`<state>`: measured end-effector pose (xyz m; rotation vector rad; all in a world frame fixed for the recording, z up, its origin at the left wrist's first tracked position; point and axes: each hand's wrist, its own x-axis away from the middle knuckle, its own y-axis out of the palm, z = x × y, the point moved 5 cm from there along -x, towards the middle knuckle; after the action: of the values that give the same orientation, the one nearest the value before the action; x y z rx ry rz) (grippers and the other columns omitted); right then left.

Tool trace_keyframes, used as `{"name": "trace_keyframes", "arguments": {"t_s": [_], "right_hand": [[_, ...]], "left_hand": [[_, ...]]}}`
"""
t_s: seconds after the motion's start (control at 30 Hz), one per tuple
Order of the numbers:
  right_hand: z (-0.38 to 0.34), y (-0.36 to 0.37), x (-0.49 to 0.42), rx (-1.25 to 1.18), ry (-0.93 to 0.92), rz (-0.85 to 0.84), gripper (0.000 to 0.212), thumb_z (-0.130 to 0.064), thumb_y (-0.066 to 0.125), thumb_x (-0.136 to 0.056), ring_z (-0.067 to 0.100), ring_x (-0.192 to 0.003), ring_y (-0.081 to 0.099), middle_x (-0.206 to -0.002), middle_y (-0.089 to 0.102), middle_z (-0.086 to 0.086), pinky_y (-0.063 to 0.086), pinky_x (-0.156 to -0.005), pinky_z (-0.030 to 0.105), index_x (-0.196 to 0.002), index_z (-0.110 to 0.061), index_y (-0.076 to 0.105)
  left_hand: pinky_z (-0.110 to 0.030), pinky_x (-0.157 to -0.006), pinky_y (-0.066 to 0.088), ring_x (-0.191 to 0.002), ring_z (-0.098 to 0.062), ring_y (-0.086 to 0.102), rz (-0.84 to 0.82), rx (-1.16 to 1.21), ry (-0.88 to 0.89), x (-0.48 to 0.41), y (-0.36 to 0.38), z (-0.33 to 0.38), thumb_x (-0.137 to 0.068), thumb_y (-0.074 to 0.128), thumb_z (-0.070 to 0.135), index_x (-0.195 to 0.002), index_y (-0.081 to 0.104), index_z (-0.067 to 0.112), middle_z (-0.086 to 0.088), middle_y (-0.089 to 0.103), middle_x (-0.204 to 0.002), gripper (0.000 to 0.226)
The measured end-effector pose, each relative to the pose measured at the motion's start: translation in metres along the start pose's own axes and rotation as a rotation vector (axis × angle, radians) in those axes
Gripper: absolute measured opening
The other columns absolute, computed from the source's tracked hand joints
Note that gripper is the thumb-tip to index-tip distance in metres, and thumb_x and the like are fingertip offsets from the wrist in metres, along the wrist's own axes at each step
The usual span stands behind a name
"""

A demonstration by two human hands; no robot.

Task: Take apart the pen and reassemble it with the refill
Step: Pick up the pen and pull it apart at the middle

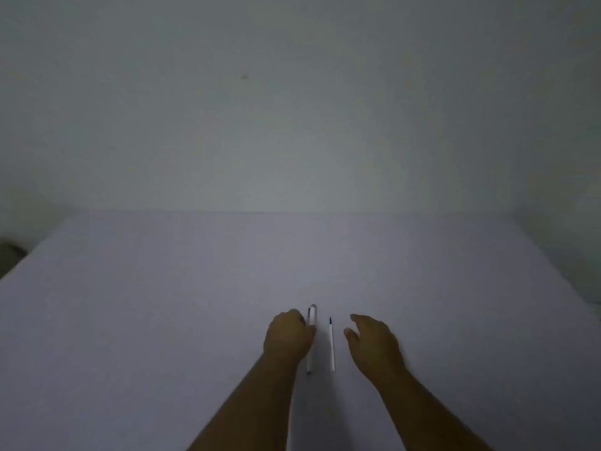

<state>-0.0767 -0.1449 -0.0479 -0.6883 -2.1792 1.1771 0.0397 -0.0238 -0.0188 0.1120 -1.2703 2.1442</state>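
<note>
- On the pale desk (162,320), near the front edge: a white pen (311,340) and a thin white refill (331,345).
- Side by side, both lying flat, both pointing away toward the wall (292,109).
- Pen on the left, refill on the right, a small gap between them, not touching.
- Pen: white body, a clear cap with a dark clip at the far end, a dark tip at the near end.
- Refill: much thinner than the pen, with a dark point at the far end.
- Left hand (287,336): curled over, knuckles up, right against the left side of the pen, with the middle of the pen partly hidden behind it.
- Cannot tell if the left hand grips the pen or only touches it; fingers tucked under and out of sight.
- Right hand (374,345): near the right side of the refill, not touching it, fingers loose and a bit spread, thumb pointing toward the refill, holding nothing.
- Both bare forearms reaching in from the bottom edge.
- Behind the desk: a plain grey wall with one tiny dark spot (244,76) high up.
- Dim and a bit blurry all over, so small parts hard to make out.
</note>
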Motion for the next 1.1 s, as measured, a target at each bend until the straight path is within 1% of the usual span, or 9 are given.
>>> {"name": "trace_keyframes", "arguments": {"t_s": [0.2,0.33,0.5,0.63,0.7,0.77,0.9,1.03,1.1], "right_hand": [[0.008,0.019,-0.007,-0.045,-0.001,0.051,0.034,-0.028,0.053,-0.091,0.03,-0.114,0.054,-0.119,0.065,0.01,0.044,-0.097,0.036,-0.12,-0.014,0.062],[0.005,0.022,-0.015,-0.056,0.002,0.044,0.027,-0.028,0.052,-0.091,0.028,-0.108,0.056,-0.109,0.067,0.009,0.046,-0.092,0.037,-0.11,-0.014,0.065],[-0.01,0.018,-0.022,-0.317,0.082,0.059,0.022,-0.024,0.053,-0.091,0.026,-0.094,0.063,-0.096,0.07,0.008,0.05,-0.083,0.035,-0.096,-0.01,0.068],[-0.015,0.013,-0.029,-0.613,0.256,0.037,0.031,-0.035,0.061,-0.086,0.019,-0.075,0.057,-0.074,0.062,0.0,0.042,-0.071,0.029,-0.092,-0.006,0.069],[-0.014,0.011,-0.032,-0.667,0.292,0.024,0.034,-0.035,0.064,-0.084,0.016,-0.058,0.05,-0.058,0.053,-0.001,0.039,-0.066,0.031,-0.082,-0.002,0.07],[-0.012,0.009,-0.035,-0.692,0.321,0.029,0.033,-0.033,0.063,-0.085,0.015,-0.052,0.046,-0.052,0.049,0.0,0.039,-0.065,0.034,-0.067,-0.005,0.067],[0.008,-0.004,-0.042,-0.857,0.449,0.152,0.035,-0.028,0.06,-0.087,0.024,-0.063,0.056,-0.059,0.06,0.006,0.051,-0.076,0.043,-0.053,-0.019,0.06],[0.022,-0.007,-0.044,-0.633,0.328,0.003,0.036,-0.028,0.06,-0.087,0.021,-0.057,0.056,-0.054,0.06,0.004,0.044,-0.066,0.031,-0.052,-0.018,0.061],[0.023,0.002,-0.038,-0.524,0.324,-0.073,0.024,-0.027,0.065,-0.083,0.015,-0.053,0.058,-0.053,0.062,0.0,0.046,-0.061,0.026,-0.065,-0.011,0.068]], "left_hand": [[-0.026,-0.068,0.048,-0.091,-0.025,0.066,0.006,0.133,-0.107,-0.005,0.033,-0.017,-0.084,0.062,0.026,-0.101,0.061,0.006,-0.012,0.068,-0.103,0.026],[-0.032,-0.075,0.058,-0.085,-0.026,0.066,0.042,0.172,-0.12,-0.014,0.034,-0.021,-0.082,0.059,0.018,-0.098,0.065,0.009,-0.012,0.069,-0.099,0.02],[-0.023,-0.071,0.045,-0.085,-0.015,0.059,0.075,0.194,-0.028,-0.011,0.029,-0.017,-0.082,0.062,0.021,-0.106,0.066,0.011,-0.005,0.069,-0.101,0.026],[-0.012,-0.056,0.038,-0.071,-0.008,0.054,0.054,0.172,0.097,-0.002,0.029,-0.005,-0.081,0.065,0.024,-0.099,0.068,0.014,0.009,0.06,-0.078,0.02],[-0.012,-0.054,0.043,-0.061,-0.006,0.055,0.015,0.197,0.13,0.001,0.032,0.001,-0.081,0.066,0.023,-0.093,0.068,0.014,0.014,0.057,-0.069,0.015],[-0.016,-0.055,0.047,-0.057,-0.004,0.054,-0.025,0.213,0.146,0.003,0.032,0.004,-0.08,0.067,0.022,-0.085,0.064,0.019,0.016,0.054,-0.065,0.006],[-0.005,-0.046,0.037,-0.065,-0.007,0.052,-0.085,0.108,0.176,0.004,0.034,0.0,-0.076,0.068,0.019,-0.077,0.057,0.025,0.014,0.053,-0.065,0.012],[-0.009,-0.06,0.035,-0.076,-0.006,0.054,-0.01,0.13,0.133,0.002,0.031,-0.013,-0.077,0.069,0.022,-0.088,0.068,0.02,0.009,0.058,-0.075,0.012],[-0.01,-0.058,0.037,-0.076,-0.007,0.054,0.018,0.159,0.11,0.001,0.032,-0.015,-0.078,0.069,0.023,-0.096,0.069,0.014,0.006,0.059,-0.079,0.02]]}}
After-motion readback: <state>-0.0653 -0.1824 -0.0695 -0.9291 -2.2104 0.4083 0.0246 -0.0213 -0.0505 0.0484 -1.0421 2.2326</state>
